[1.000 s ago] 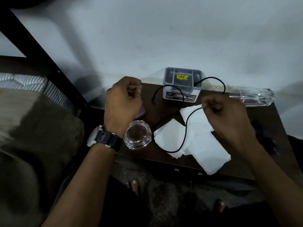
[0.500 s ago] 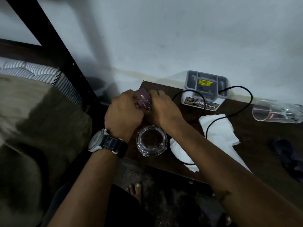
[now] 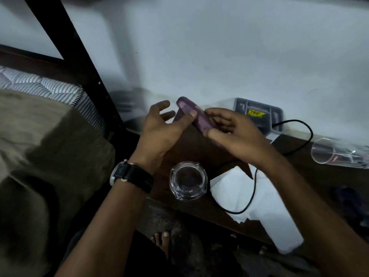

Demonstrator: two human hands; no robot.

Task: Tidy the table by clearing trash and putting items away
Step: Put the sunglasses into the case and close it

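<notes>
A purple wrapper-like packet (image 3: 194,113) is lifted above the dark wooden table (image 3: 199,148). My right hand (image 3: 233,134) grips its lower end between thumb and fingers. My left hand (image 3: 161,128) is beside it with fingers spread; its thumb touches the packet's side. A black cable (image 3: 253,188) loops over white tissue papers (image 3: 257,200) on the table. A grey organiser box (image 3: 259,114) with a yellow label stands against the wall.
A small glass jar (image 3: 188,180) stands near the table's front edge. A clear glass (image 3: 337,154) lies on its side at the right. A dark object (image 3: 347,198) lies at the far right. A bed with a striped mattress (image 3: 50,88) is at left.
Both hands let go of the cable, came together on the purple packet at the table's left, and my right hand lifted it. My left hand's fingers have spread.
</notes>
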